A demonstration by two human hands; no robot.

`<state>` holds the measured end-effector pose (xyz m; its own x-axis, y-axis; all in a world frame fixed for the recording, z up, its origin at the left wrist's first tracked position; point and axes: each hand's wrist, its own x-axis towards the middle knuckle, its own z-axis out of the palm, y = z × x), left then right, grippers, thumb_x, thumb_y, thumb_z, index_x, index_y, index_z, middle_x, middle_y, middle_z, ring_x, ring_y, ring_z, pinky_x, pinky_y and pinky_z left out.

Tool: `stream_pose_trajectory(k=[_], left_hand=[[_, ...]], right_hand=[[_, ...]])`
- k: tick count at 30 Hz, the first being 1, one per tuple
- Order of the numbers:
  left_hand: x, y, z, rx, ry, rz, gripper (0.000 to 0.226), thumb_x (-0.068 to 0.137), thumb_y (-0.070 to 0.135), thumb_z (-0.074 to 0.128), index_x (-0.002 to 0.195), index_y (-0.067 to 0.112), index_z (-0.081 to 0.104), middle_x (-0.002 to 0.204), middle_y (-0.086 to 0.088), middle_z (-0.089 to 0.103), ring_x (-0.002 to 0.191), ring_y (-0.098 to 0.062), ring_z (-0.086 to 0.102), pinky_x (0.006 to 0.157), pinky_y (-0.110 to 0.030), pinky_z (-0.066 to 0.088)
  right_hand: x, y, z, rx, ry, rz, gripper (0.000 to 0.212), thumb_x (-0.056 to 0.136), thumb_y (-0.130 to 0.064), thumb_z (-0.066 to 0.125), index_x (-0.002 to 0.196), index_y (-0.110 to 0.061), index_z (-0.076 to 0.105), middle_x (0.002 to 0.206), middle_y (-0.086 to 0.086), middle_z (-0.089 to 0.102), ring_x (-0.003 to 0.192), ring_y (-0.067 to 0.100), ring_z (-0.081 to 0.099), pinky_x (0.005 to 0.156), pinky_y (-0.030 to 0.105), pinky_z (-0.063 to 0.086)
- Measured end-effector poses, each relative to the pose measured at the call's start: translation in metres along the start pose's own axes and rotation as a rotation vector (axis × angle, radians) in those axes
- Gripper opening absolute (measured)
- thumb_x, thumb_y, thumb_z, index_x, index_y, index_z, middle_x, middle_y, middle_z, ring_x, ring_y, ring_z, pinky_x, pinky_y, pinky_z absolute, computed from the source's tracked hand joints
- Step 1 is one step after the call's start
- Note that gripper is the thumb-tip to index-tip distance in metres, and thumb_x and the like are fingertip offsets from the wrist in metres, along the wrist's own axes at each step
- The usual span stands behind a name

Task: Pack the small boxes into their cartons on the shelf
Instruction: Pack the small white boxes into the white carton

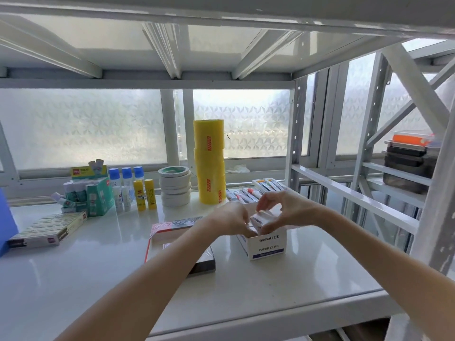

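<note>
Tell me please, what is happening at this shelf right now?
A person is packing at a white shelf. Both hands, the left hand and the right hand, hold a small box just above the open paper clips carton. The box is not yet fully inside. Glue sticks, tape rolls and other stationery stand behind, untouched.

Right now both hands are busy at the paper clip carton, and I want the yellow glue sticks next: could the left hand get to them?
Probably yes: bare shelf lies between the left hand and the yellow glue sticks.
</note>
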<state>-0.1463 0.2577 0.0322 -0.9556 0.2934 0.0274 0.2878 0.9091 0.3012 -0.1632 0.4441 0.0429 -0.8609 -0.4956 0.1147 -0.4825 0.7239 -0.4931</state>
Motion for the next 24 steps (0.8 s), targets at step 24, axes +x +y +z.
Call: stream_pose_trajectory(k=[24], left_hand=[[0.003, 0.0, -0.003, 0.014, -0.1, 0.023, 0.031, 0.08, 0.028, 0.07, 0.098, 0.003, 0.073, 0.081, -0.004, 0.058, 0.073, -0.017, 0.051, 0.059, -0.026, 0.04]], right_hand=[[0.016, -0.016, -0.001, -0.453, -0.176, 0.076, 0.024, 0.068, -0.044, 0.077, 0.082, -0.027, 0.067, 0.11, -0.003, 0.062, 0.11, 0.017, 0.047, 0.096, 0.042, 0.044]])
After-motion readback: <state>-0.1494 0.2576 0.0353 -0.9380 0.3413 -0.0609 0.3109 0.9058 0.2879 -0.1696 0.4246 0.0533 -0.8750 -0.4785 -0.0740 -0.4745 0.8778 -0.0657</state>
